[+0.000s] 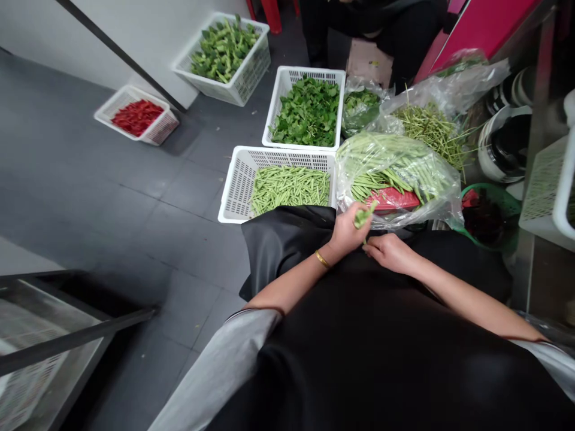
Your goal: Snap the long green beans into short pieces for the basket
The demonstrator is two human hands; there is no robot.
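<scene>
Green beans (360,219) within the curled left hand (348,230), lower tip between pinched right hand (390,251) fingers.

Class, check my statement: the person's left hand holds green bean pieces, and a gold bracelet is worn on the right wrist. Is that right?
Not quite: the head view shows the gold bracelet on the left wrist, not the right. The left hand does hold green bean pieces.

Light-green beans (360,218), white slot-patterned basket (241,182), red peppers (137,117), black apron (359,335), grey tiled floor (179,239), gold bangle (322,259)
</scene>
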